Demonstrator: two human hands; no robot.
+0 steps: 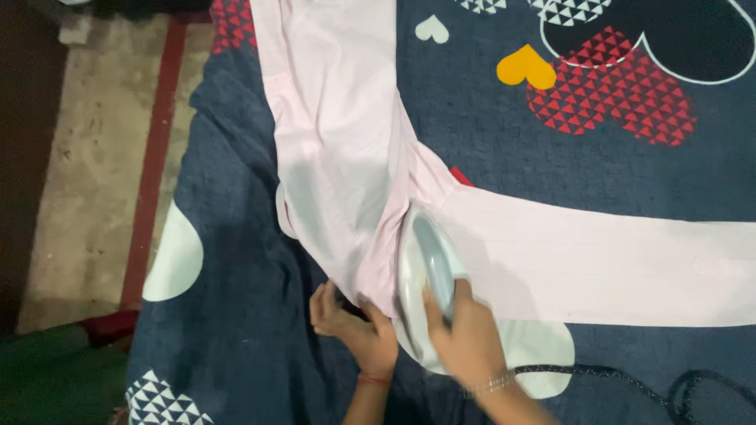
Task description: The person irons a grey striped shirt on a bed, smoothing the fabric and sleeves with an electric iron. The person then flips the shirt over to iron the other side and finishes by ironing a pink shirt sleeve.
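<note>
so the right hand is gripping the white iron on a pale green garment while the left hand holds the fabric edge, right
Not quite: the garment is pale pink, not green, as the head view shows. The right hand does grip the white iron, and the left hand holds the fabric edge.

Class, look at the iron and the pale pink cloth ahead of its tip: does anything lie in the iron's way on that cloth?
Nothing visible does. The right hand grips the iron, whose tip points up along the pink cloth. The left hand holds the cloth's edge beside and behind the iron. Only folds lie ahead.
</note>
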